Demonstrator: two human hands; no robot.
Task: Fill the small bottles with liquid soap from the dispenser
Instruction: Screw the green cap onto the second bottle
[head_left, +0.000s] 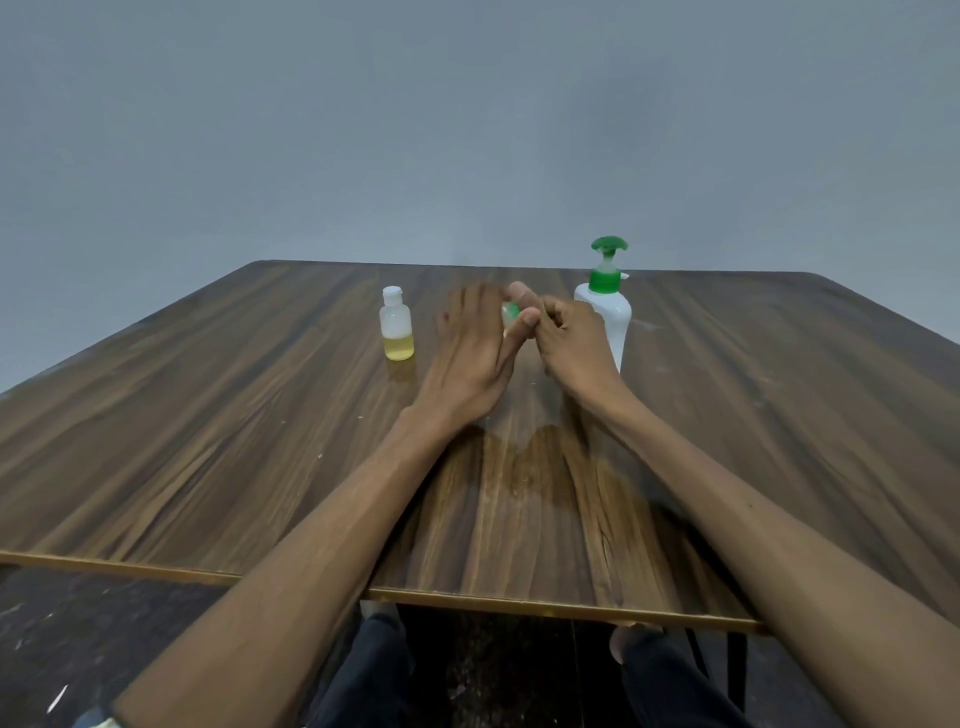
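Note:
A small clear bottle (398, 326) with a white cap stands upright at the far middle of the wooden table (218, 415), with yellow liquid in its bottom third. To its right my left hand (470, 353) and my right hand (574, 340) meet around a second small bottle with a green cap (510, 310), which is almost wholly hidden between my fingers. My left hand wraps the bottle's body, and my right hand's fingers curl at the cap. Just behind my right hand stands the white soap dispenser (610, 306) with a green pump head.
The table's near edge runs across the lower part of the view, with my knees below it. A plain grey wall stands behind the far edge. A faint wet-looking patch lies on the wood in front of my hands.

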